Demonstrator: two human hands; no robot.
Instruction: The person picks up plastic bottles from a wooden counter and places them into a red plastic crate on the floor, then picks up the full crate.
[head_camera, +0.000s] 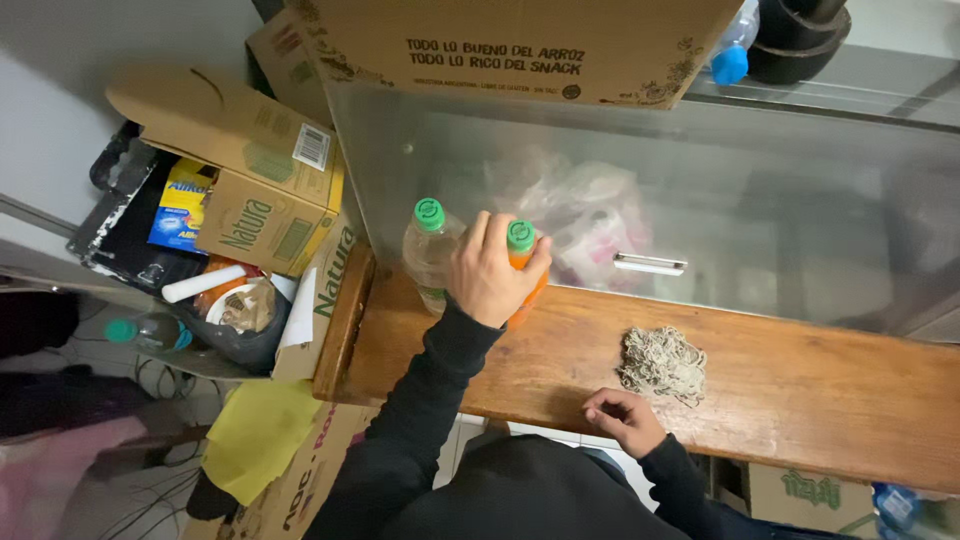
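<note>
Orange bottle (524, 268) half-hidden under left hand (490, 275), label unreadable

The left hand (490, 272) hides most of the orange bottle (524, 270). Behind that bottle, bags (585, 215) blur through the frosted panel (780, 200). The cardboard box (520, 45) above it is cut off.

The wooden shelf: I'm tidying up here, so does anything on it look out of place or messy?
A loose tangle of beige string lies bare on the wooden shelf, near the right hand. The left hand grips an orange bottle standing upright beside a clear bottle. Nothing looks spilled.
</note>
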